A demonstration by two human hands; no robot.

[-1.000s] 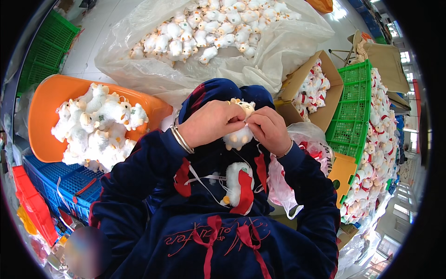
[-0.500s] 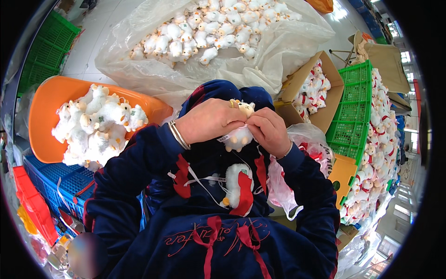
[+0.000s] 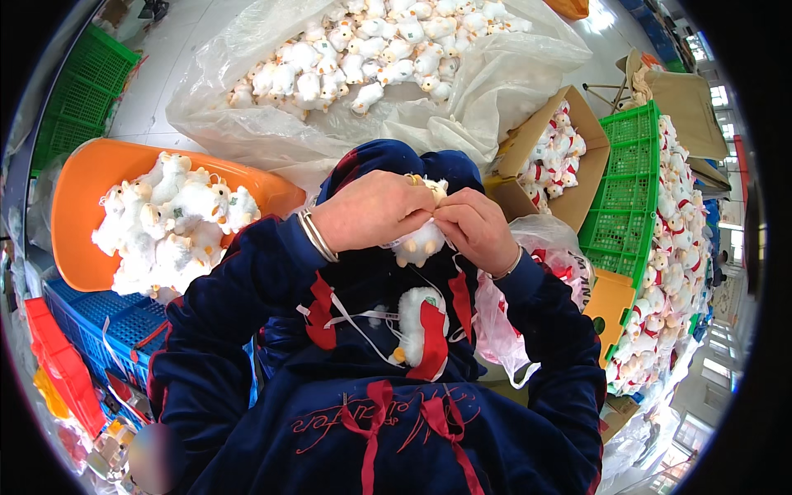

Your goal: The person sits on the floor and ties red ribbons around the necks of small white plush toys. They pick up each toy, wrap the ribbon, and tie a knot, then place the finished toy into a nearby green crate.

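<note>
Over my lap, a small white plush animal with tan feet hangs between my hands, its head up. My left hand, wearing a ring, is closed with fingers pinched at the toy's neck. Opposite it, my right hand pinches at the same neck; any ribbon between the fingertips is too hidden to make out. Lower on my lap lies a second plush animal with a red felt piece across it. White ribbons and another red felt piece lie beside it.
An orange bin of plush animals stands at left, above a blue crate. A clear plastic sheet ahead holds a heap of them. On the right are a cardboard box, a green crate and a pink plastic bag.
Both hands have shifted very slightly with the plush animal, still pinching at its neck. The toys on my lap lie as before.
</note>
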